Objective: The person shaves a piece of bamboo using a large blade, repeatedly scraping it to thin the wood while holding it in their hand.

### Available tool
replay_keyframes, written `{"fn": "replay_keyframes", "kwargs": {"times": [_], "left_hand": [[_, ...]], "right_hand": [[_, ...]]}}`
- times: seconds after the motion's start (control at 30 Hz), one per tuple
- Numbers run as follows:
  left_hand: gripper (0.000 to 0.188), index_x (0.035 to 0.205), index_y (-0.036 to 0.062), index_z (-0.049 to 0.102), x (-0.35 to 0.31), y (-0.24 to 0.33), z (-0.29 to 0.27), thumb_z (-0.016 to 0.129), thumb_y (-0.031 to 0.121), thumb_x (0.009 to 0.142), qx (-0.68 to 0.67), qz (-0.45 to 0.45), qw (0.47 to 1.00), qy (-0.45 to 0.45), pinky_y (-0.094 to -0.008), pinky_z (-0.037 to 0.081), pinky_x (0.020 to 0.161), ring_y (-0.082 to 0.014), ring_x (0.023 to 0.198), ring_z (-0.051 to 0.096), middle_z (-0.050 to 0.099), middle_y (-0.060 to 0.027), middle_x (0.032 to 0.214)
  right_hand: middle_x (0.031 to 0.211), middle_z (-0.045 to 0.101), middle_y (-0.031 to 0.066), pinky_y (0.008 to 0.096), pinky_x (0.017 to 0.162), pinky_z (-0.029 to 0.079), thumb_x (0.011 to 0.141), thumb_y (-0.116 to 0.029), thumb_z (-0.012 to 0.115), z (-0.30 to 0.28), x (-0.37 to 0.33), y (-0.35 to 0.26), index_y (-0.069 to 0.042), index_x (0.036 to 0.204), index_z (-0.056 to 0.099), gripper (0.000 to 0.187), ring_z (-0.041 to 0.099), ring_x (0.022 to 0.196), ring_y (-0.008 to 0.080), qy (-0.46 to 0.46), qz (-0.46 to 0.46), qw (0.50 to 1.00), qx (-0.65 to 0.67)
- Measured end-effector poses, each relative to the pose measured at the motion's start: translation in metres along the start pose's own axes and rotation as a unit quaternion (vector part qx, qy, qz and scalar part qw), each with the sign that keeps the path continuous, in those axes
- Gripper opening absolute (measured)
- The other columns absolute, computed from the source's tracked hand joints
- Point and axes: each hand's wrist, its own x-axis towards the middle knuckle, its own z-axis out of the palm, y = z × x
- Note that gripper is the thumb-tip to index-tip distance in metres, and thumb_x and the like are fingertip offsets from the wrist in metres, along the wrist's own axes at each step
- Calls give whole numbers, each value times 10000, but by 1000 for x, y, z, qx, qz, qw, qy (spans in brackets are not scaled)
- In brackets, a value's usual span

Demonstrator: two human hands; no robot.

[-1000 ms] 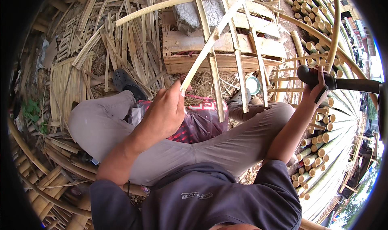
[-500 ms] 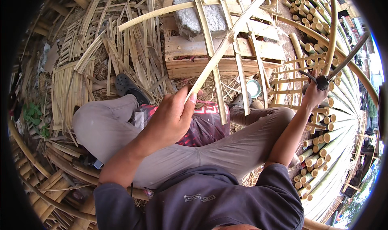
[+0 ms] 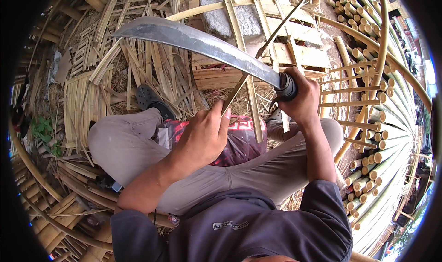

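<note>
My left hand grips the lower end of a long thin bamboo strip that slants up to the right, over my lap. My right hand is closed on the dark handle of a long curved steel blade. The blade sweeps up and to the left, crossing in front of the strip at about mid height. I sit with knees bent in grey trousers, and a red patterned cloth lies across my lap beneath both hands.
A wooden pallet with a grey stone block stands ahead. Split bamboo slats pile on the left, round bamboo poles stack on the right, bent bamboo hoops arch around. A dark sandal sits by my left knee.
My right hand has swung in from the far right toward the centre, bringing the blade across the strip. My left hand has stayed on the strip.
</note>
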Motion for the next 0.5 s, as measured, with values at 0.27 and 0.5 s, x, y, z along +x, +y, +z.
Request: {"fn": "replay_keyframes", "kwargs": {"times": [0.27,0.5], "left_hand": [[252,1145,-43,555,-7,11,-4,498,179,1039,-23,6,1000,-18,-545,436,677,-476,730,584,612,-261,771],[311,1207,-58,541,-7,14,-3,526,198,1032,-9,26,999,-17,-534,446,746,-449,796,577,632,-274,879]], "right_hand": [[716,682,141,444,619,537,576,-76,780,0,7,18,-125,974,654,420,689,673,361,11,28,998,-57],[765,704,138,439,652,548,585,-82,778,8,-1,10,-132,1021,656,456,702,715,359,-11,8,1000,-9]]}}
